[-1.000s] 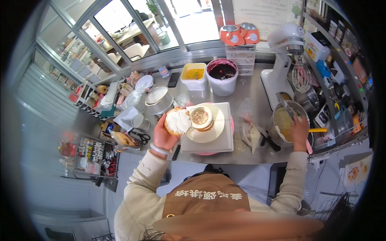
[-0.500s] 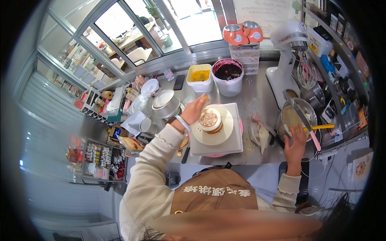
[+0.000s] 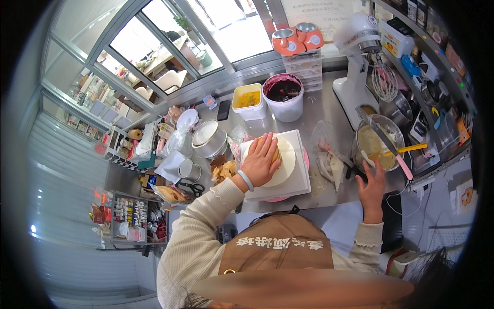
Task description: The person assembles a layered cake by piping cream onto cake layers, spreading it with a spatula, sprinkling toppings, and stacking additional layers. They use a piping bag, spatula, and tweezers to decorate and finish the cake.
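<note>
Cake (image 3: 278, 156) directly under flat, nearer left hand (image 3: 260, 160); right hand (image 3: 371, 186), fingers spread, well apart by mixing bowl (image 3: 358, 146).

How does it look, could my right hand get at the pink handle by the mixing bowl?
Probably yes: the right hand appears empty, its fingers spread at the near side of the mixing bowl, and the pink handle juts past the rim, with nothing seen lying over it.
</note>
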A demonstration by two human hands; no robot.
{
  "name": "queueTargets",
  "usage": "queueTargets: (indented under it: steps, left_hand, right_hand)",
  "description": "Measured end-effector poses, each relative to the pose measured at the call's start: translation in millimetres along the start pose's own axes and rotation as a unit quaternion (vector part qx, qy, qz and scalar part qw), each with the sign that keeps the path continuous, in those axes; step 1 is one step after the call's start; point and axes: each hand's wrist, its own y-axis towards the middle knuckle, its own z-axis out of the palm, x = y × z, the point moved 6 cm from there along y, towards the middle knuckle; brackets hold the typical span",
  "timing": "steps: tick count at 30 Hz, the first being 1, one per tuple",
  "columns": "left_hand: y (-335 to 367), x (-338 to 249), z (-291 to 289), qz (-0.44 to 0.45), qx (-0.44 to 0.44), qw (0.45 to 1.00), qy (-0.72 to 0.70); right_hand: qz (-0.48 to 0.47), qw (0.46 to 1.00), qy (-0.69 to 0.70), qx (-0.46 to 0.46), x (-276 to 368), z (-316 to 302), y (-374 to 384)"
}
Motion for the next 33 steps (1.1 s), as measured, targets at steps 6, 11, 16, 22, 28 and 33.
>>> queueTargets:
  steps: [6, 11, 16, 22, 28, 33]
  left_hand:
    - [-0.5, 9.0, -10.4, 0.019, 0.057, 0.994, -0.090]
    - [-19.3, 20.8, -40.6, 0.096, 0.074, 0.988, -0.095]
    - [-30.8, 15.3, -29.5, 0.130, 0.107, 0.982, -0.086]
    - [-27.5, 27.3, -37.9, 0.133, 0.088, 0.976, -0.147]
    - [-16.3, 34.5, -47.1, 0.147, 0.076, 0.978, -0.125]
    - [-12.7, 22.1, -35.7, 0.174, 0.102, 0.970, -0.137]
  right_hand:
    - [-0.006, 1.000, 0.004, 0.025, -0.6, 5.5, -6.0]
    - [-0.001, 0.998, 0.046, -0.031, -3.8, -6.9, -5.0]
    - [-0.013, 0.996, 0.038, -0.078, -2.6, -19.8, -1.2]
    - [-0.028, 0.995, 0.045, -0.087, 5.0, -30.5, 2.7]
    - [-0.030, 0.996, 0.030, -0.081, 5.9, -30.1, 3.0]
    - [-0.045, 0.992, -0.054, -0.105, -23.6, -36.0, 35.2]
